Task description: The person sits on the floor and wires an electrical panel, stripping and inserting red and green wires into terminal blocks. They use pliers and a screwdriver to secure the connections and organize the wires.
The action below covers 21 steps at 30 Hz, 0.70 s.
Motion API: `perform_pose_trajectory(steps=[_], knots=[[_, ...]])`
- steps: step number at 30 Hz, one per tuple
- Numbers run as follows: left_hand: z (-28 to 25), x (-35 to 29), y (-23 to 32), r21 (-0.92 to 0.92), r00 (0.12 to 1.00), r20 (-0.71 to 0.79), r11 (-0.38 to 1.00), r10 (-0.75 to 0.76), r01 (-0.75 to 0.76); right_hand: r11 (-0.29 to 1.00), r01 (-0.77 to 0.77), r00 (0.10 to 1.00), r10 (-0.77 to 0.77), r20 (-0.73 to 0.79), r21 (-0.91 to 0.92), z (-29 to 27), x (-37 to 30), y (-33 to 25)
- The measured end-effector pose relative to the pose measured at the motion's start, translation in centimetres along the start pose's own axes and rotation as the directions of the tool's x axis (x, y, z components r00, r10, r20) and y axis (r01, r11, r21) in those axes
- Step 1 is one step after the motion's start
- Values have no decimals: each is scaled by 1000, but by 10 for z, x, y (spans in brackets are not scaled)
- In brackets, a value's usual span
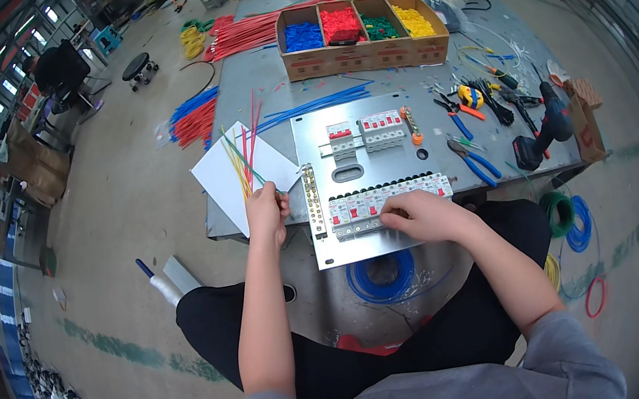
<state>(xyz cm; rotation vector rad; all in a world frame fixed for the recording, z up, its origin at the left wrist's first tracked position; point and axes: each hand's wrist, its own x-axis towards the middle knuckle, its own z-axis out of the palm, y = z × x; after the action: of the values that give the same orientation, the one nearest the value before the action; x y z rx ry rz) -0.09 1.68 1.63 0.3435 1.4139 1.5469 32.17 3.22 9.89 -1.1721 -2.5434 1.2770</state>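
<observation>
A metal mounting plate (400, 158) lies in front of me, its near end jutting past the table's edge. It carries a long row of circuit breakers (353, 209) with red switches, two smaller breaker groups (382, 131) farther up, and a brass terminal bar (314, 200) along its left side. Left of the bar, my left hand (266, 214) is closed around a green wire (246, 159). Yellow wires (237, 170) and red wires (253, 139) fan out beside it over a white sheet (216, 173). My right hand (423, 215) rests at the breaker row with curled fingers; whatever they pinch is hidden.
A cardboard box (364, 58) of blue, red, green and yellow small parts stands behind the plate. Pliers (475, 164), a tape measure (471, 96) and a cordless drill (544, 129) lie at right. Cut red and blue wires (196, 119) overhang the left edge. Blue coil (381, 277) lies below.
</observation>
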Motion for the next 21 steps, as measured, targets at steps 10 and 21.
perform_pose_trajectory(steps=[10, 21], knots=[[71, -165, -40, 266, 907, 420, 950, 39, -164, 656, 38, 994, 52, -95, 754, -7, 11, 16], [82, -182, -52, 416, 815, 577, 875, -45, -247, 504, 99, 987, 61, -150, 858, -24, 8, 23]])
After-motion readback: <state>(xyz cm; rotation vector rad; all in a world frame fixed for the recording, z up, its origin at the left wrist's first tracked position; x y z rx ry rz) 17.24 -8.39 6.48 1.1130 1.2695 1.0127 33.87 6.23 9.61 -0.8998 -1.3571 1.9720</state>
